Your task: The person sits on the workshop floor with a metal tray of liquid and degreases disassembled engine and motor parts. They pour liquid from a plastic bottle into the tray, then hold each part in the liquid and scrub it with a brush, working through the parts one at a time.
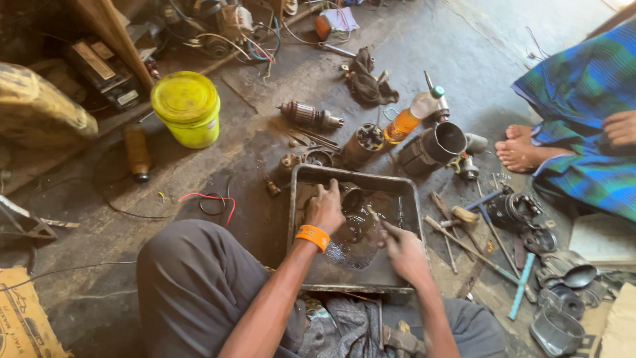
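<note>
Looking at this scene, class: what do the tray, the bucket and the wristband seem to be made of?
Tray: likely sheet metal, dull grey, grimy, with thin bent rims.
Bucket: probably plastic, a smooth, even yellow.
Wristband on the left hand: looks like rubber or silicone, a plain orange band.

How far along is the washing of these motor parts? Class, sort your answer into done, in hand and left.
Done: the motor looks already taken apart, with the rotor and a round housing lying on the floor. In hand: the left hand holds a dark part in the metal tray of dirty liquid, while the right hand works at it with a small brush. Left: those parts outside the tray still look grimy.
</note>
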